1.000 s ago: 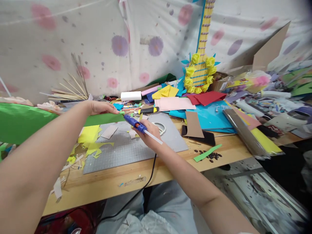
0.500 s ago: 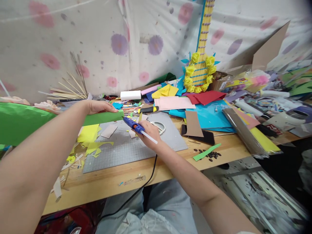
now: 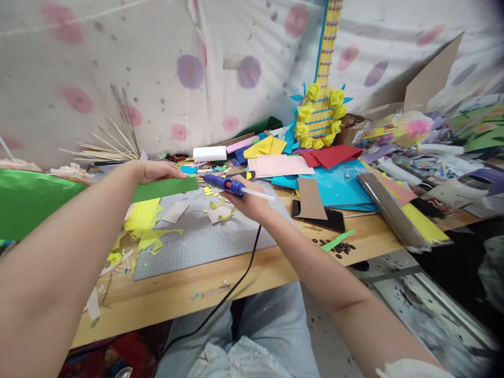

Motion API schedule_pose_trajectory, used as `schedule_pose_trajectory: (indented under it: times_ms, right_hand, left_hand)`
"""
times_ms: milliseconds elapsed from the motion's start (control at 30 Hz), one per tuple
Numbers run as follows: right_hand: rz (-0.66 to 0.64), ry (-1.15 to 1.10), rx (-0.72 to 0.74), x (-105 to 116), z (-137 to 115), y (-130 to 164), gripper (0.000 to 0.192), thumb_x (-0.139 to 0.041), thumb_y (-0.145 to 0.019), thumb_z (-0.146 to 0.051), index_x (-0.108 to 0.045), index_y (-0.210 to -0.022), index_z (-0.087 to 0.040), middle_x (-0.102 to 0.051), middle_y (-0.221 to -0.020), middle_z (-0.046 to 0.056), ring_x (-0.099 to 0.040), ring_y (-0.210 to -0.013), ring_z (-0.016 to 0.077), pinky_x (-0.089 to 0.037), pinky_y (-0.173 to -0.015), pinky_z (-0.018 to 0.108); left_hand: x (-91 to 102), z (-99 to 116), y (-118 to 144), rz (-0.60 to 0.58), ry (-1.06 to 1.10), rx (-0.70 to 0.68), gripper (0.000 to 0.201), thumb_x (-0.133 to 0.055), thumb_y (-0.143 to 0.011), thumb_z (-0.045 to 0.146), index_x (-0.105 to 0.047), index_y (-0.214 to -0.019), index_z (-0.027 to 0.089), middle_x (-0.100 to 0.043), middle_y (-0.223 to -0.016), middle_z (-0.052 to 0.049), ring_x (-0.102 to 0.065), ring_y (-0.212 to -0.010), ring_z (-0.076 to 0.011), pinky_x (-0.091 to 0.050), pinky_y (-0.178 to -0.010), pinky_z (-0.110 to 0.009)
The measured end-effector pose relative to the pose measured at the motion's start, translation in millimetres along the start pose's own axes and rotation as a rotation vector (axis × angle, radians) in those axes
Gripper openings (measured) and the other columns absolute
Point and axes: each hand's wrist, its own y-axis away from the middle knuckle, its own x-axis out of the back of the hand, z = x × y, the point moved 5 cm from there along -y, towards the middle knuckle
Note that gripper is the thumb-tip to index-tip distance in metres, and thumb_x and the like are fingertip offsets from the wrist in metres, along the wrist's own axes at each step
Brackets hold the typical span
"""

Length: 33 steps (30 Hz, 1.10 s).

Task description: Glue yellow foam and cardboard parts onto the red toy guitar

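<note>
head view shows a grey cutting mat (image 3: 205,239) on the near table, with yellow scraps (image 3: 147,223) at its left. above it, the right hand (image 3: 249,202) grips a blue glue gun (image 3: 224,183). its tip is just beside the green paper roll (image 3: 165,189), which the left hand (image 3: 155,170) pinches. farther back stands a paper guitar (image 3: 322,100).
</note>
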Motion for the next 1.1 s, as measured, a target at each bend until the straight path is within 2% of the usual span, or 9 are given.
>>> schedule_pose_trajectory:
  times_ms: [133, 233, 367, 500, 600, 767, 900, 1100]
  right_hand:
    - [-0.103, 0.119, 0.17, 8, 8, -22, 0.033, -0.052, -0.084, -0.042, -0.056, -0.106, -0.018, -0.065, -0.104, 0.007, -0.06, -0.094, 0.019, -0.041, -0.072, 0.026]
    - [-0.174, 0.233, 0.261, 1, 12, -32, 0.03, -0.051, -0.085, -0.036, -0.056, -0.108, -0.017, -0.064, -0.107, 0.009, -0.059, -0.097, 0.0193, -0.039, -0.075, 0.027]
    - [-0.195, 0.311, 0.367, -12, 13, -41, 0.032, -0.05, -0.085, -0.033, -0.055, -0.113, -0.018, -0.064, -0.108, 0.009, -0.058, -0.097, 0.0193, -0.039, -0.073, 0.027]
    - [-0.193, 0.34, 0.408, -21, 15, -50, 0.034, -0.047, -0.087, -0.035, -0.054, -0.116, -0.018, -0.064, -0.106, 0.009, -0.058, -0.094, 0.0192, -0.038, -0.07, 0.027]
    - [-0.195, 0.364, 0.42, -25, 18, -55, 0.034, -0.044, -0.089, -0.034, -0.054, -0.116, -0.018, -0.064, -0.105, 0.009, -0.058, -0.095, 0.0194, -0.037, -0.068, 0.027]
    - [-0.216, 0.362, 0.395, -26, 20, -55, 0.035, -0.044, -0.089, -0.036, -0.054, -0.116, -0.018, -0.064, -0.107, 0.009, -0.058, -0.094, 0.0195, -0.037, -0.068, 0.027]
    - [-0.221, 0.352, 0.429, -26, 19, -53, 0.035, -0.045, -0.088, -0.036, -0.053, -0.117, -0.018, -0.062, -0.111, 0.01, -0.056, -0.099, 0.0192, -0.037, -0.071, 0.027]
    - [-0.254, 0.381, 0.44, -27, 19, -52, 0.034, -0.043, -0.089, -0.037, -0.052, -0.115, -0.018, -0.063, -0.106, 0.009, -0.057, -0.091, 0.0197, -0.034, -0.066, 0.028]
  left_hand:
    - [2.8, -1, -5, -0.021, 0.04, 0.008, 0.04, -0.069, -0.063, 0.042, -0.064, -0.093, 0.017, -0.071, -0.09, -0.006, -0.063, -0.093, -0.0245, -0.047, -0.082, -0.033]
    - [6.7, -2, -12, -0.011, 0.03, 0.013, 0.04, -0.069, -0.064, 0.044, -0.065, -0.091, 0.016, -0.071, -0.09, -0.007, -0.064, -0.09, -0.024, -0.047, -0.083, -0.033]
    - [10.4, -1, -20, -0.038, 0.035, -0.004, 0.041, -0.07, -0.064, 0.045, -0.066, -0.091, 0.016, -0.071, -0.09, -0.006, -0.065, -0.086, -0.0223, -0.048, -0.082, -0.032]
    - [12.5, 0, -24, -0.067, 0.062, 0.003, 0.04, -0.07, -0.063, 0.046, -0.067, -0.089, 0.015, -0.072, -0.085, -0.007, -0.065, -0.084, -0.0229, -0.049, -0.078, -0.032]
    - [14.4, -2, -29, -0.087, 0.065, 0.02, 0.042, -0.069, -0.063, 0.047, -0.067, -0.091, 0.015, -0.072, -0.09, -0.008, -0.065, -0.087, -0.023, -0.05, -0.078, -0.031]
    - [21.0, -5, -38, -0.052, 0.049, 0.02, 0.043, -0.073, -0.056, 0.046, -0.069, -0.09, 0.019, -0.071, -0.097, -0.007, -0.064, -0.092, -0.023, -0.05, -0.077, -0.026]
    - [19.8, -7, -37, -0.095, 0.078, 0.072, 0.042, -0.072, -0.056, 0.047, -0.07, -0.088, 0.02, -0.071, -0.091, -0.007, -0.066, -0.086, -0.0244, -0.052, -0.075, -0.029]
    - [19.5, -5, -30, -0.11, 0.121, 0.074, 0.041, -0.071, -0.061, 0.046, -0.069, -0.089, 0.016, -0.072, -0.085, -0.009, -0.066, -0.083, -0.0247, -0.052, -0.074, -0.032]
